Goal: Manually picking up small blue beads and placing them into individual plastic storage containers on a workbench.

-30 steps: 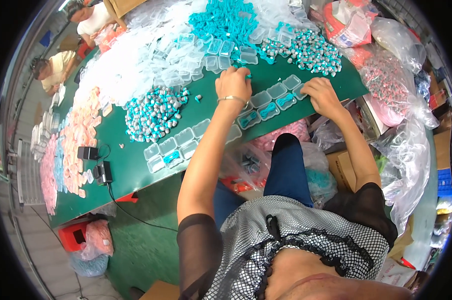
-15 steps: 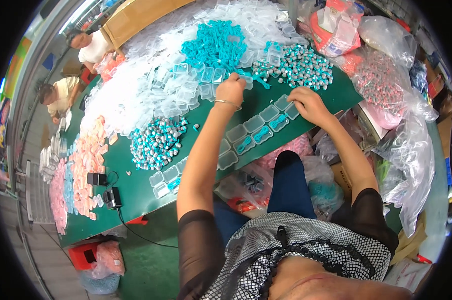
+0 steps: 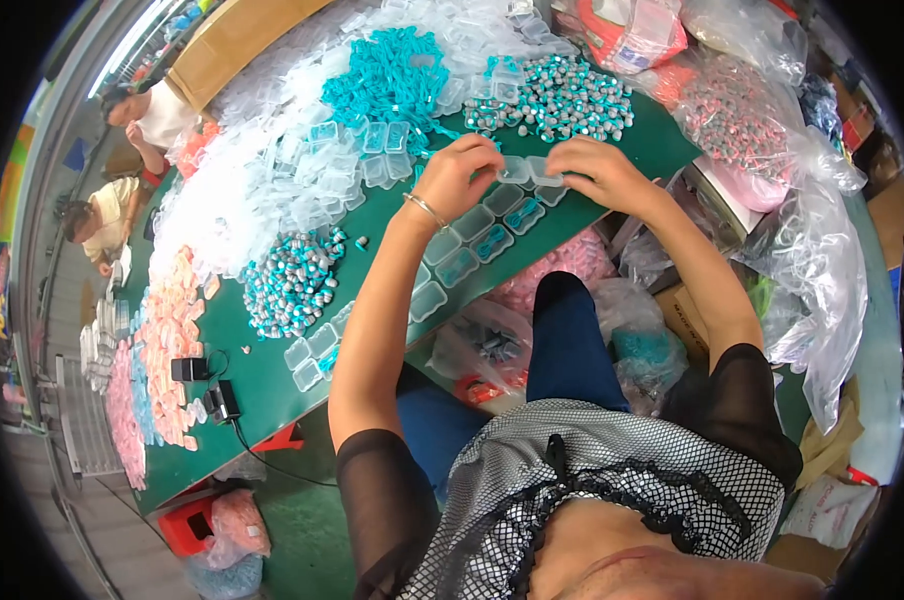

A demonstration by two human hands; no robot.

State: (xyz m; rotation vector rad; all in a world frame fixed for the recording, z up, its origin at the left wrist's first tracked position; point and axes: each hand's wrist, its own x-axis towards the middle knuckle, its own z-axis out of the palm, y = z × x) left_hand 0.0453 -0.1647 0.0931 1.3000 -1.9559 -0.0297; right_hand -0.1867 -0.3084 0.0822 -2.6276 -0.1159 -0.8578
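Note:
Between my hands is a small clear plastic case (image 3: 528, 171), its two halves spread out flat. My left hand (image 3: 459, 178) pinches its left end, and my right hand (image 3: 600, 173) grips its right end with bent fingers. Just below them, a row of opened clear cases (image 3: 478, 221) runs diagonally down the green table to the left. Several of their trays hold teal looped cords (image 3: 493, 241). Past my left hand lies a heap of teal cords (image 3: 390, 78). My left forearm covers part of the row.
Clear cases (image 3: 232, 165) form a large heap. Teal-and-grey beads lie in two piles, one at the back (image 3: 577, 98) and one at left (image 3: 290, 283). Peach pieces (image 3: 172, 320) and black adapters (image 3: 222, 400) lie farther left. Plastic bags (image 3: 737, 130) crowd the right. Two people (image 3: 167, 112) sit at far left.
The view has shifted. My left hand has come away from the cord heap toward my right hand, and the clear case is now stretched between both hands at the row's far end.

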